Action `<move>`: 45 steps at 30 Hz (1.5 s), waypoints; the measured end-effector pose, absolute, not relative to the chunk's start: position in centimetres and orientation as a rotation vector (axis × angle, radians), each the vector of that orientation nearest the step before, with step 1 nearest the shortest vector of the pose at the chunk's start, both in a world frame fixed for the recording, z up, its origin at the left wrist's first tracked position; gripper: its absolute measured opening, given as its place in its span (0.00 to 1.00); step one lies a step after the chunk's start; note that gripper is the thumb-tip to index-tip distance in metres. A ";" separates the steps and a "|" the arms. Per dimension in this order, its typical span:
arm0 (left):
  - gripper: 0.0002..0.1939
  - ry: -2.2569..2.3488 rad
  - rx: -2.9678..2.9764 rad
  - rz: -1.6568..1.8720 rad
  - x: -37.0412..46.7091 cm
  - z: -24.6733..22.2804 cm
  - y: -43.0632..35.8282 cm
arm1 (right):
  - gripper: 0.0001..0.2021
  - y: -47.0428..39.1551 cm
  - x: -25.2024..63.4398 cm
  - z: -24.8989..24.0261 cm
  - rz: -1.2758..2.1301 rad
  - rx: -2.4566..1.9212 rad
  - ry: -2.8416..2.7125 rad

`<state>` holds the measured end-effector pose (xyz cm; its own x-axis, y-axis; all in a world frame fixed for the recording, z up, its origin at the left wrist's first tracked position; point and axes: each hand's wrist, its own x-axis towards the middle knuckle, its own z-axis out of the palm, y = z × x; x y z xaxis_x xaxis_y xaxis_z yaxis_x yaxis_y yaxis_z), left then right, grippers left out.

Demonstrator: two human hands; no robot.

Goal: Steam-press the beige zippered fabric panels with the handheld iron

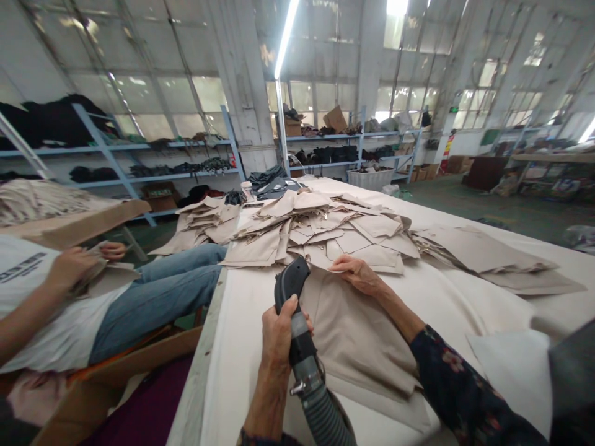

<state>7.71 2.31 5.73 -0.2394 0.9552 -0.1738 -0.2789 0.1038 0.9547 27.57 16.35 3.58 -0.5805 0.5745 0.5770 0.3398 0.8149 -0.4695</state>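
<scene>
My left hand (277,334) is wrapped round a black handheld tool (297,328) with a grey ribbed hose (323,412) running down from it. The tool's curved head lies over the upper left edge of a beige fabric piece (357,334) spread on the white table (242,310). At that piece's top edge, my right hand (357,274) pinches the cloth between thumb and fingers. Just beyond both hands is a heap of beige cut pieces (320,229), some with small metal parts.
At the left, a seated person (162,303) in jeans holds beige cloth over the lap. More beige pieces (493,251) lie to the right on the table. Blue shelves (181,145) with dark fabric stand behind. A cardboard box (93,396) is low at the left.
</scene>
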 end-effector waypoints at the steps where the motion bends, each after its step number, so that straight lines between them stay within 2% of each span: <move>1: 0.19 1.253 0.768 1.407 7.7 5.8 2.3 | 0.15 16.2 27.5 3.7 0.395 -0.669 -2.268; 6: 0.18 1.301 0.744 1.417 7.9 5.7 2.3 | 0.15 15.6 26.8 3.3 0.237 -0.799 -2.369; 10: 0.18 1.366 0.700 1.411 8.0 5.7 2.5 | 0.12 15.0 26.1 2.7 -0.036 -1.004 -2.398; 13: 0.17 1.394 0.662 1.450 8.0 5.6 2.6 | 0.14 14.5 25.5 2.6 -0.257 -1.094 -2.397; 16: 0.16 1.391 0.637 1.493 7.9 5.4 2.8 | 0.17 14.0 24.6 2.3 -0.431 -1.080 -2.419; 19: 0.16 1.437 0.616 1.484 7.6 5.2 2.9 | 0.12 13.4 23.2 1.2 -0.534 -0.977 -2.484; 23: 0.16 1.481 0.604 1.437 7.4 4.6 3.1 | 0.07 12.7 21.7 -0.4 -0.610 -0.799 -2.533; 33: 0.16 1.484 0.570 1.383 7.4 4.1 3.3 | 0.10 12.7 22.4 -0.2 -0.744 -0.608 -2.365; 45: 0.15 1.447 0.497 1.446 7.2 4.4 3.3 | 0.11 13.0 23.1 0.2 -0.719 -0.588 -2.281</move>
<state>7.22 3.25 4.44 -0.4250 0.8360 -0.3470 -0.3465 0.2039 0.9156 23.06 13.01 0.23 -0.6773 0.2099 0.7051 0.5763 0.7472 0.3310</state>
